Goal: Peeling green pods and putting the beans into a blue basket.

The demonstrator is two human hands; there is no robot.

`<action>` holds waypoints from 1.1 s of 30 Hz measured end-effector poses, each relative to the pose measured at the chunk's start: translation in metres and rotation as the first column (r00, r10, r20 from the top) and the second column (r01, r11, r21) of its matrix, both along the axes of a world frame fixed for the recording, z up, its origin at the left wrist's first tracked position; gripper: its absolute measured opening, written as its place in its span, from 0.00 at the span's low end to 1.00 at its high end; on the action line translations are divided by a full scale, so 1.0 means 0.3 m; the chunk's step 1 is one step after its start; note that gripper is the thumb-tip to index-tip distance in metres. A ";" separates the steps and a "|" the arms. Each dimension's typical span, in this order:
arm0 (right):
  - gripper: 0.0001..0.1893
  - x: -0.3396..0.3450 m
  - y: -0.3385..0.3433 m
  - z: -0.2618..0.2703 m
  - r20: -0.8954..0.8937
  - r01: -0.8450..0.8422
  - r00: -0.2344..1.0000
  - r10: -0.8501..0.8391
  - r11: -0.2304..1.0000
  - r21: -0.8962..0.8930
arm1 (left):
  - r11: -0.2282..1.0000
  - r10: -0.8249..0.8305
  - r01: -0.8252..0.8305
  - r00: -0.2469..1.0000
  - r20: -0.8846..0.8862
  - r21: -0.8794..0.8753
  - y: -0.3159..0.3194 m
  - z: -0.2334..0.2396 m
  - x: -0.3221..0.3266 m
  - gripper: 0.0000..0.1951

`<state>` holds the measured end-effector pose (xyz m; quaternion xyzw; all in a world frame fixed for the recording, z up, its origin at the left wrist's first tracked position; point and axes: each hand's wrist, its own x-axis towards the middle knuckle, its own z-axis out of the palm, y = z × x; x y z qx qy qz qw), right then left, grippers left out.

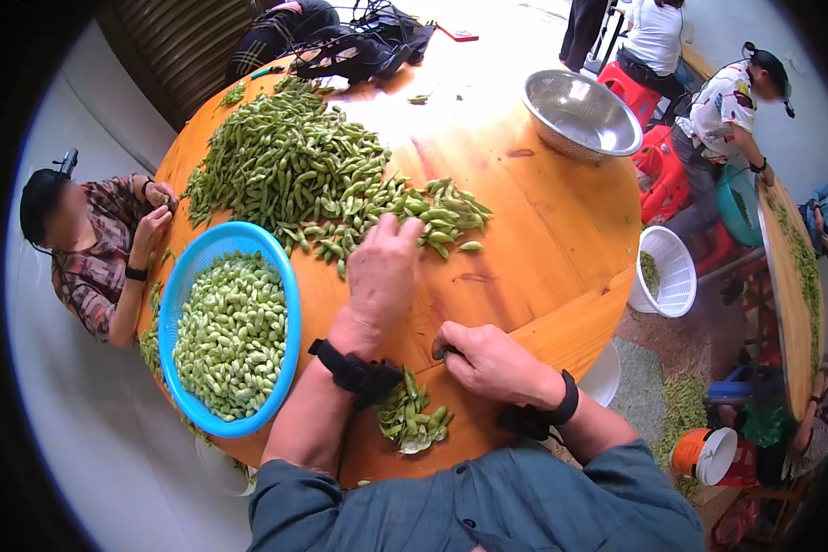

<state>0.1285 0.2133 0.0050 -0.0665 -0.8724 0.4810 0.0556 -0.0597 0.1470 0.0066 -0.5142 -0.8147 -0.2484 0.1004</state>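
Note:
My left hand (pixel 385 265) reaches to the near edge of a big heap of green soybean pods (pixel 283 159) on a round wooden table (pixel 559 228). Its fingertips are at the loose pods, and whether a pod is between them is unclear. My right hand (pixel 493 362) is curled above the bare wood with thumb and fingers together. Something dark shows at its fingertips, too small to name. Left of my left forearm, a blue plastic basket (pixel 291 331) holds many shelled green beans (pixel 231 334). Between my forearms lies a small pile of opened pods (pixel 412 417).
A stainless steel colander (pixel 583 114) stands at the far right of the table. Across it are a black bag with cables (pixel 359 41) and a red object (pixel 457 32). One person (pixel 100 241) sits at the left. A white basket (pixel 668 272) and a bucket (pixel 704 455) are beyond the right edge.

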 end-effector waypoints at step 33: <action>0.07 -0.030 -0.054 0.061 -0.045 0.222 0.971 -0.235 0.955 -0.197 | 0.981 -0.162 -0.039 0.363 0.918 0.189 -0.328 0.057 0.221 0.04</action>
